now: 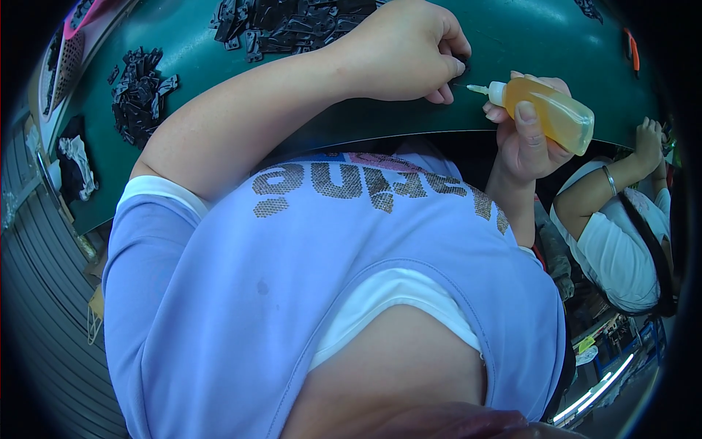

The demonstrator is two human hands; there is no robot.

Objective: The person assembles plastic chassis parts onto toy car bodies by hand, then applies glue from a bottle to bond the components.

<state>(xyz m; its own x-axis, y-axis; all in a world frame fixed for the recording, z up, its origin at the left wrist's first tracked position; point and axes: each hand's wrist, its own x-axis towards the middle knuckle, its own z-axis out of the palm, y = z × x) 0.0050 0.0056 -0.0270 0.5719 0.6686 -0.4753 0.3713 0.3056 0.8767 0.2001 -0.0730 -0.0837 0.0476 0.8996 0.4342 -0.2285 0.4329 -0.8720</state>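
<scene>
My left hand (409, 51) is over the green table with its fingers pinched on a small black piece (461, 64), mostly hidden behind the fingertips. My right hand (532, 135) grips a squeeze bottle (552, 110), translucent and filled with amber liquid. The bottle lies tilted, its white cap and thin nozzle pointing left, with the fine tip close to the black piece. Whether the tip touches it I cannot tell. Behind my left hand a large heap of flat black plastic parts (300, 29) covers the table.
A smaller pile of black parts (142, 95) sits at the left of the green table (197, 73). An orange-handled tool (635, 55) rests at the far right. A perforated basket (64, 69) and dark and white cloth (75, 164) are at the left edge. Another person (618, 227) works at the right.
</scene>
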